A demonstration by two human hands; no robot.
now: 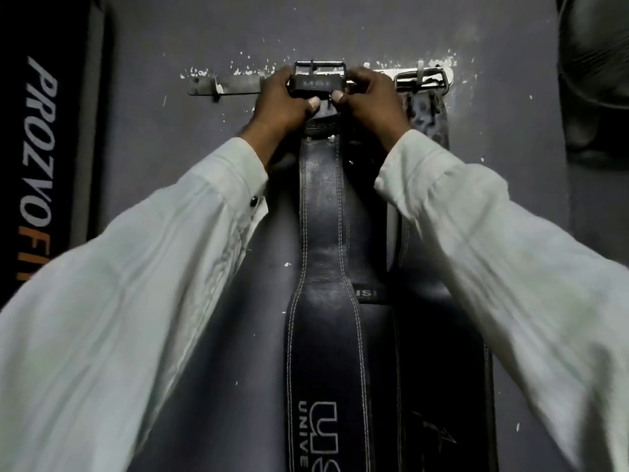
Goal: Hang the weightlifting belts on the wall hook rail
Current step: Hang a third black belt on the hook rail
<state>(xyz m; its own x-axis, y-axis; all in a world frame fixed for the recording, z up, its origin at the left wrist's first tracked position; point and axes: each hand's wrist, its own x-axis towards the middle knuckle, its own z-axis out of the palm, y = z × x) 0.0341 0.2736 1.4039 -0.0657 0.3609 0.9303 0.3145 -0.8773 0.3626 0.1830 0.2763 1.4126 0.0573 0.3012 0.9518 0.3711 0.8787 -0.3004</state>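
A black leather belt (323,240) with white stitching hangs straight down the grey wall between my arms. My left hand (284,100) and my right hand (369,98) grip its top end on either side, just below its metal buckle (320,67), which is held up against the metal hook rail (235,84). Whether the buckle sits on a hook is hidden by my fingers. A second dark belt (430,120) hangs by its buckle (422,80) from a hook at the rail's right end, partly hidden behind my right arm.
A bare hook (215,90) sticks out near the rail's left end. A tall black pad with lettering (37,158) stands at the left. A dark rounded object (595,63) hangs at the upper right. The wall paint is chipped around the rail.
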